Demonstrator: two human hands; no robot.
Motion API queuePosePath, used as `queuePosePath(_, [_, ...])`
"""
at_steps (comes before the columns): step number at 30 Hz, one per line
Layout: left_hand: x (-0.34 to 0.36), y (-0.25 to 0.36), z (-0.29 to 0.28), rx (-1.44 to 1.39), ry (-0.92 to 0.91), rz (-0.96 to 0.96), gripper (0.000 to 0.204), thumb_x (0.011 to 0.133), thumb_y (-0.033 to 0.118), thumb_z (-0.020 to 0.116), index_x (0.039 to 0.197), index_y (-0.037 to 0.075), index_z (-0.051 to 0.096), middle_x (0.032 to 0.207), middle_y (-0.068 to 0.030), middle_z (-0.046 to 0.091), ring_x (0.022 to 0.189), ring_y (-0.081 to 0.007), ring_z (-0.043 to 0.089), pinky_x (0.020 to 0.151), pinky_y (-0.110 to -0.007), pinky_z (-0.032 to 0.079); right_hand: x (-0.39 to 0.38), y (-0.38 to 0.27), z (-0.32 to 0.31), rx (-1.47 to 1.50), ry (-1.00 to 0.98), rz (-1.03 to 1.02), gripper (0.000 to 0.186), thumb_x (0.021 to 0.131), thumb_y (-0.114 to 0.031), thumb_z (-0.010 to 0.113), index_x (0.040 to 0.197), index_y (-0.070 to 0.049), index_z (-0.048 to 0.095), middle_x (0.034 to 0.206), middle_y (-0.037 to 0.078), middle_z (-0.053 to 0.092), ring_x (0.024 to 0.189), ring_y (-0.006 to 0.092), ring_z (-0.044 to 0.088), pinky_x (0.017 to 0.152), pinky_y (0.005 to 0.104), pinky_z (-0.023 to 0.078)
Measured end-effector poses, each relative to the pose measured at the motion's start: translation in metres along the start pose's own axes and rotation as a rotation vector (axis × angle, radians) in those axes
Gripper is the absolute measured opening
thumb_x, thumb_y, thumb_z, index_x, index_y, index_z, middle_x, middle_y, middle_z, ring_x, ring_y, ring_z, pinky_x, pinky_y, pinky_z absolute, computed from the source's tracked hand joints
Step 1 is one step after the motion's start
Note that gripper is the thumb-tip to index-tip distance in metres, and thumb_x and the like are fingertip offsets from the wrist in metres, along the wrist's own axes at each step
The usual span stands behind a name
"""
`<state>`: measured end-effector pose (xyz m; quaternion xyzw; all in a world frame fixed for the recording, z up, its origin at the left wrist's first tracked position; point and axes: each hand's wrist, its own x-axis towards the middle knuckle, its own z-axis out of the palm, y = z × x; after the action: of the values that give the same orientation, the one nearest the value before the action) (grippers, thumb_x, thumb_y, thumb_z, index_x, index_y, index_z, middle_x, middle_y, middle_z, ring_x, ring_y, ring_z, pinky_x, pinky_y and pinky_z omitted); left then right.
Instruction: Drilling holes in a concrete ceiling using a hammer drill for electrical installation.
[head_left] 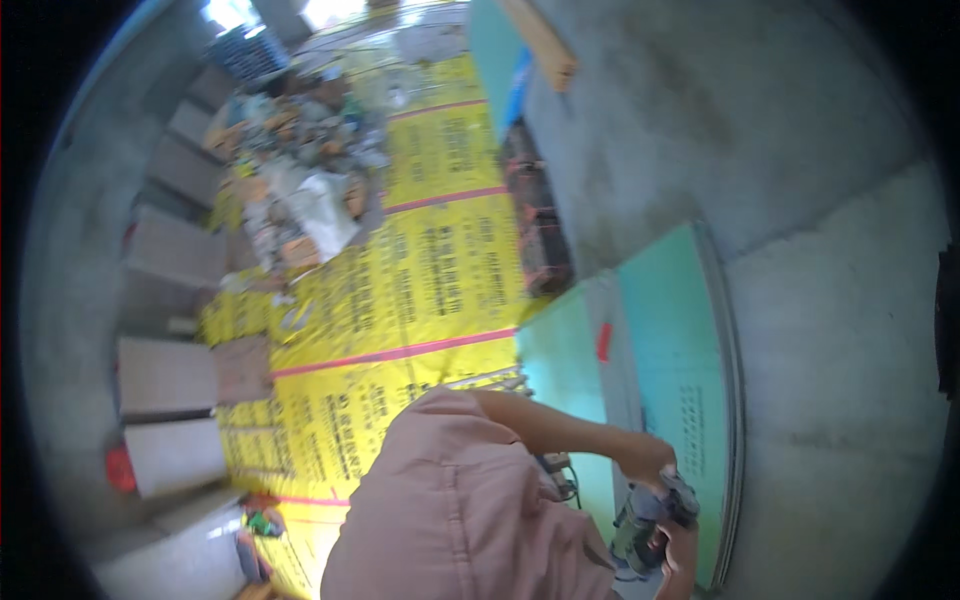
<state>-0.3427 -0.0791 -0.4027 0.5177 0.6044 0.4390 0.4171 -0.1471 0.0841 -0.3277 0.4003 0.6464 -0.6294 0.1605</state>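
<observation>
My left arm crosses toward the right, with my left hand (648, 460) closed at the top of a dark grey object with a paler, shiny end (682, 500). Its kind is too blurred to tell. Just below, my right hand (678, 552) is closed around the same object's side. Both hands are over a light green board (665, 310) that leans upright on the right, and the object is in front of the board's lower part. The fingers are partly hidden and smeared.
Yellow printed sheeting with pink tape strips (440, 250) covers the floor. A heap of rubbish (300, 190) lies at the far left. Pale boxes or panels (175, 375) line the left wall. A dark, long stack (535, 220) stands by the grey right wall (830, 350).
</observation>
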Motion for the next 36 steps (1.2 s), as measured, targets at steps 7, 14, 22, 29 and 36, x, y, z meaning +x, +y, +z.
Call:
queuePosePath(7, [-0.153,-0.211,-0.030,0.234,0.492,-0.848,0.056,0.083,0.041,0.067,0.125,0.005,0.061,0.120,-0.0195,0.065,0.114,-0.0371,0.060,0.097,-0.047,0.048,-0.001,0.019,0.006,-0.096,-0.149,-0.014,0.012,0.088,-0.013,0.059,0.087,-0.001,0.062,0.073,0.005,0.058,0.063,0.0167,0.052,0.062,0.0345,0.044])
queuePosePath(14, [-0.401,-0.236,0.060,-0.028,0.895,-1.450,0.041,0.077,0.032,0.072,0.096,-0.004,0.071,0.097,-0.0266,0.070,0.088,-0.0395,0.070,0.076,-0.046,0.055,0.039,0.081,0.020,-0.046,-0.184,0.033,0.030,0.096,-0.022,0.058,0.069,-0.009,0.051,0.062,0.002,0.049,0.052,0.0120,0.042,0.051,0.0312,0.035])
queuePosePath(22, [-0.476,-0.283,0.149,-0.123,0.853,-1.433,0.045,0.078,0.040,0.076,0.085,-0.004,0.070,0.078,-0.0248,0.069,0.077,-0.0356,0.071,0.072,-0.046,0.053,0.020,0.040,0.077,-0.089,-0.161,0.035,0.020,0.075,-0.010,0.068,0.093,-0.002,0.066,0.066,0.002,0.058,0.050,0.0123,0.052,0.046,0.0304,0.041])
queuePosePath(29, [-0.323,-0.239,0.010,-0.342,0.986,-1.124,0.024,0.093,0.025,0.063,0.112,0.009,0.067,0.078,-0.0023,0.064,0.063,-0.0145,0.060,0.055,-0.028,0.046,-0.004,0.020,0.062,-0.088,-0.066,0.056,0.022,0.077,-0.012,0.064,0.093,0.002,0.064,0.069,0.002,0.060,0.058,0.0106,0.055,0.053,0.0293,0.045])
queuePosePath(36, [-0.213,-0.068,-0.120,-1.022,1.578,-0.275,0.054,0.098,0.049,0.052,0.138,0.012,0.047,0.122,-0.0096,0.054,0.116,-0.0270,0.051,0.093,-0.052,0.047,-0.005,0.039,0.059,-0.123,-0.069,0.036,0.028,0.077,-0.013,0.062,0.101,0.002,0.064,0.072,0.002,0.061,0.062,0.0103,0.055,0.057,0.0296,0.045])
